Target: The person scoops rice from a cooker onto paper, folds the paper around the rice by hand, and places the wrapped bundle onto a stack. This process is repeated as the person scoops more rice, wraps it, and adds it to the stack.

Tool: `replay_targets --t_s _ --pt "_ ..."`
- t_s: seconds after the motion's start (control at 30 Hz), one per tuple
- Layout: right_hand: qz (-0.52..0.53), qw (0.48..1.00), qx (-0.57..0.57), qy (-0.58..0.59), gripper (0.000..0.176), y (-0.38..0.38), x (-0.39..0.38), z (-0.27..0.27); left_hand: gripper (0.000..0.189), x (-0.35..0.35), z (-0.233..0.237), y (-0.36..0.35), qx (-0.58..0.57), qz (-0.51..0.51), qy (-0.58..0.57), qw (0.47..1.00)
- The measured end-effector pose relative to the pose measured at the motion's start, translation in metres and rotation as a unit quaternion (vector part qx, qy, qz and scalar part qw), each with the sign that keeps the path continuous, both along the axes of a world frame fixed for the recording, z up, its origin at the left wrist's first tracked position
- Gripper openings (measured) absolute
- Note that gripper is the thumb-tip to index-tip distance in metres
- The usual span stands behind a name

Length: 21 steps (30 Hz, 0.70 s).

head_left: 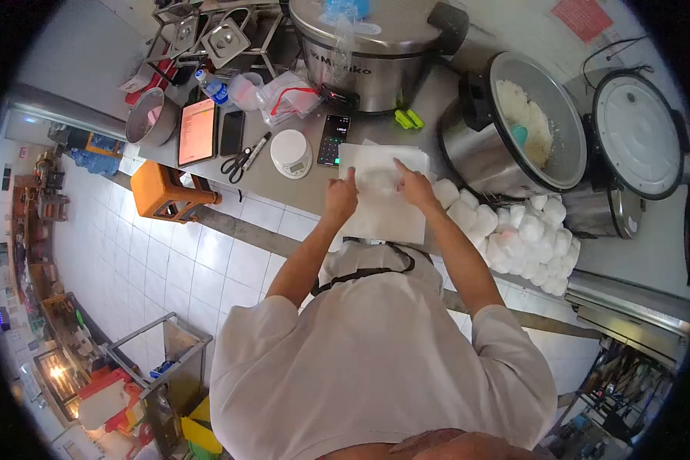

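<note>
A white sheet of wrapping paper (383, 224) lies at the counter's front edge, on what looks like a stack of sheets. A pale mound (372, 181) shows on its middle, too washed out to make out, perhaps rice. My left hand (341, 196) is at the paper's left edge, one finger pointing up and the others curled at the edge. On the right side, my right hand (416, 188) stretches its index finger over the paper while its other fingers curl in. Both hands seem to grip the sheet. Beside my right arm lie several white wrapped bundles (525, 238), heaped together.
Right of the paper, an open cooker (468, 142) holds rice (523, 115) and a green scoop (520, 136). A closed cooker (372, 73) stands behind. To the left are a kitchen scale (290, 152), phone (333, 138), scissors (238, 164), tablet (198, 132) and metal pot (152, 116).
</note>
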State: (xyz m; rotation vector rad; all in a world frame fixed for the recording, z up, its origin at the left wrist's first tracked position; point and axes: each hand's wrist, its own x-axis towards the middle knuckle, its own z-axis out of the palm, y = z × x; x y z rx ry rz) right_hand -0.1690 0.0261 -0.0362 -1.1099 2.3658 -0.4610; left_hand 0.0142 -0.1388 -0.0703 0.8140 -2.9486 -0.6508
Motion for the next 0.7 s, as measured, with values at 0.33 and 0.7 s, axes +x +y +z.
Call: replay_targets --t_s 0.33,0.7 --pt "0.004 0.965 -0.177 0.196 0.022 0.02 0.045 -0.04 0.024 0.023 -0.02 0.02 -0.003 -0.063 0.189 0.98" --pt "-0.246 0.924 -0.206 -0.207 0.034 0.015 0.049 -0.114 0.051 -0.02 -0.016 -0.032 0.111 -0.148 0.153 0.971"
